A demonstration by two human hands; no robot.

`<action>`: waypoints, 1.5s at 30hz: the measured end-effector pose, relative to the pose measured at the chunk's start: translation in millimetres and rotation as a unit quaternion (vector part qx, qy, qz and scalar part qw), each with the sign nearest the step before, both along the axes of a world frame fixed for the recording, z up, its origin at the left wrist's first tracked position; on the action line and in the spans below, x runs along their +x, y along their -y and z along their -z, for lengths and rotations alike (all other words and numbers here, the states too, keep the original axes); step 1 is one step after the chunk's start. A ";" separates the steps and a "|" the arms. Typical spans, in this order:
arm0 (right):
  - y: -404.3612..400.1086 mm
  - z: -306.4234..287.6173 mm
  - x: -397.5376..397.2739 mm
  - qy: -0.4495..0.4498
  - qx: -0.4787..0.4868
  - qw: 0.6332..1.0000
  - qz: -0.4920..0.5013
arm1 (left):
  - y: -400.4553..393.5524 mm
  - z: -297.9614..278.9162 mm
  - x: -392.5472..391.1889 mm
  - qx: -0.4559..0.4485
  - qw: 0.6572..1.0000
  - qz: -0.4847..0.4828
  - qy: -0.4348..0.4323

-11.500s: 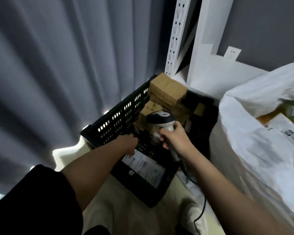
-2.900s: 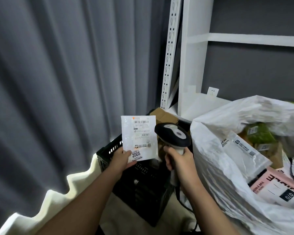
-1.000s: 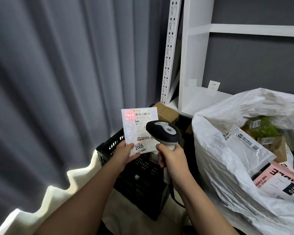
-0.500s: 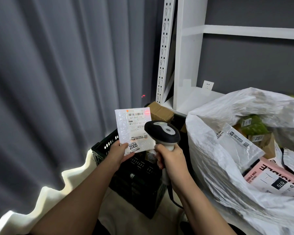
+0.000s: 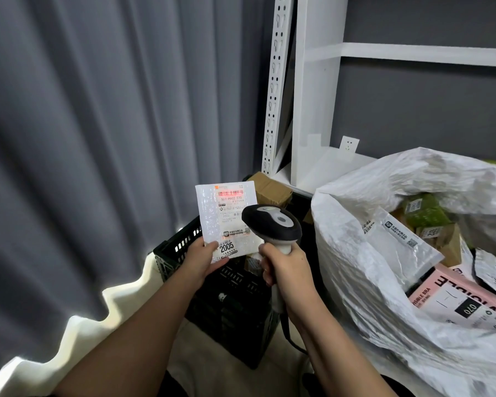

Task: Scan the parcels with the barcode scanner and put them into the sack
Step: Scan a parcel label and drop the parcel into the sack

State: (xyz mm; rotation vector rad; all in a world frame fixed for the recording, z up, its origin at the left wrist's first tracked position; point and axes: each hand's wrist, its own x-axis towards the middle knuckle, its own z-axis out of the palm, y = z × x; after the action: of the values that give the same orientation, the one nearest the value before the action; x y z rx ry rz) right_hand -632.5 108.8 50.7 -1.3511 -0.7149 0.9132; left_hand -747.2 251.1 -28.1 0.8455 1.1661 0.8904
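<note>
My left hand (image 5: 199,260) pinches the lower left corner of a flat white bubble-mailer parcel (image 5: 228,217) and holds it upright, label toward me. A red scan line lies across the barcode at the label's top. My right hand (image 5: 287,267) grips the handle of a black and white barcode scanner (image 5: 272,223), whose head points at the parcel and overlaps its right edge. The large white woven sack (image 5: 355,267) stands open on the right, holding several parcels. Below my hands a black plastic crate (image 5: 184,245) holds brown cardboard boxes (image 5: 271,189).
Grey curtains hang along the left. A white shelving unit (image 5: 309,110) stands behind the crate against a dark grey wall. The scanner's cable (image 5: 289,336) drops toward the floor between crate and sack. A pink box (image 5: 453,299) and green packets (image 5: 421,213) lie in the sack.
Over the last second the parcel stays raised in my left hand. The scanner's red light, a stray dot on the curtain half a second ago, now lies across the label's barcode.
</note>
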 end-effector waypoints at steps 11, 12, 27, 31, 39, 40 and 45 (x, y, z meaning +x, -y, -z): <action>0.0 1.4 0.7 0.006 0.005 1.000 0.003 | 3.6 -0.9 0.4 0.005 1.000 0.012 -0.004; -0.4 1.4 0.7 0.008 0.007 1.000 0.004 | 3.7 -0.9 0.6 0.006 1.000 0.013 -0.004; 46.6 -34.7 50.7 0.025 0.046 0.996 0.078 | 43.0 -89.3 44.6 0.264 0.964 -0.019 -0.020; 87.1 -62.0 89.8 -0.006 0.066 0.990 0.123 | 67.3 -139.8 115.2 0.267 0.959 0.093 -0.018; 176.1 -99.0 164.6 -0.017 0.085 0.968 0.234 | 133.5 -169.9 264.8 0.259 0.913 0.282 -0.140; 186.5 -99.1 174.7 -0.014 0.082 0.966 0.247 | 143.2 -167.0 282.5 0.260 0.901 0.307 -0.161; 219.5 -94.9 211.7 -0.014 0.076 0.954 0.288 | 189.1 -145.8 347.4 0.157 0.903 0.384 -0.111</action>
State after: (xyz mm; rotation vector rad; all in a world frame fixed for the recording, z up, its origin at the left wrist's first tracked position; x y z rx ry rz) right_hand -420.7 -110.7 145.6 -1.3037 -0.3248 0.3990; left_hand -399.8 62.0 117.7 1.5627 0.7632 0.3207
